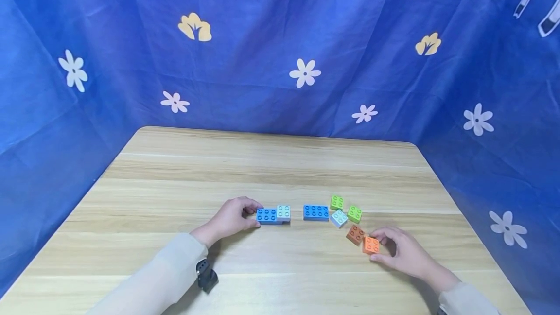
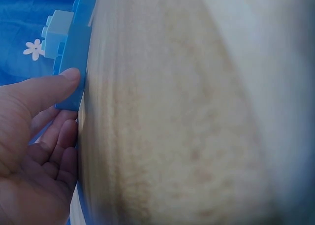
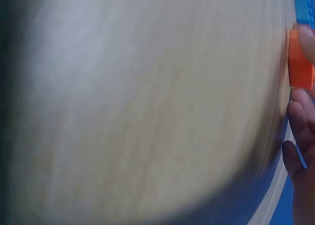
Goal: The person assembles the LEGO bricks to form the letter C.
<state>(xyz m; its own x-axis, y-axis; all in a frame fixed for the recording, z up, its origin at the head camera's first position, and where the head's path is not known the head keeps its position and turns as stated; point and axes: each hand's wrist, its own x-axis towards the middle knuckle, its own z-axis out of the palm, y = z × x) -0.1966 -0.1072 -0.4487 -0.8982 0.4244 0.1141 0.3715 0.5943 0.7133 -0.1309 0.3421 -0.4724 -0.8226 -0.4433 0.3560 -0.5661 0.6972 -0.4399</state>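
My left hand [image 1: 234,217] pinches the left end of a blue brick [image 1: 266,216], which has a pale blue brick [image 1: 283,212] on its right end. The left wrist view shows the thumb of that hand [image 2: 37,131] against the side of the blue brick [image 2: 75,62], with the pale brick [image 2: 59,33] standing on its studs. On the right, my right hand [image 1: 404,252] holds an orange brick [image 1: 371,245] between thumb and fingers, beside a brown brick [image 1: 355,234]. In the right wrist view the hand [image 3: 302,121] has its thumb on the orange brick [image 3: 299,62].
Between the hands lie another blue brick [image 1: 316,212], a second pale blue brick [image 1: 339,218] and two green bricks [image 1: 337,202], [image 1: 355,214]. The wooden table [image 1: 271,159] ends at a blue curtain [image 1: 262,96] at the back and sides.
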